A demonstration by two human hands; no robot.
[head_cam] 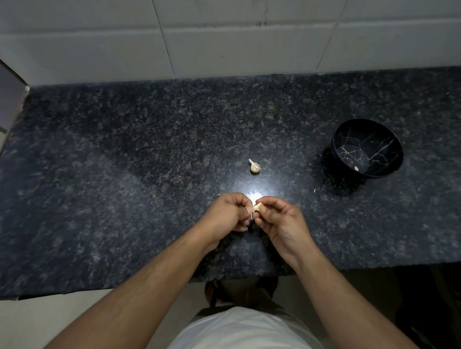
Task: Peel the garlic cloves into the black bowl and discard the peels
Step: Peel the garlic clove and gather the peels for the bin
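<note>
Over the middle of the dark granite counter (117, 181) my two hands meet around one pale garlic clove (257, 207). My right hand (280, 222) pinches the clove between thumb and fingers. My left hand (228, 214) pinches at its left side, where a bit of white skin shows. A second, unpeeled clove (254, 167) lies on the counter just beyond my hands. The black bowl (367, 149) with thin white veins stands to the far right, and one small peeled clove (356, 168) lies inside it near the front wall.
A white tiled wall (231, 33) runs along the back of the counter. A tiny white peel scrap (314, 190) lies left of the bowl's base. The counter's front edge is just below my wrists, with the floor beneath it.
</note>
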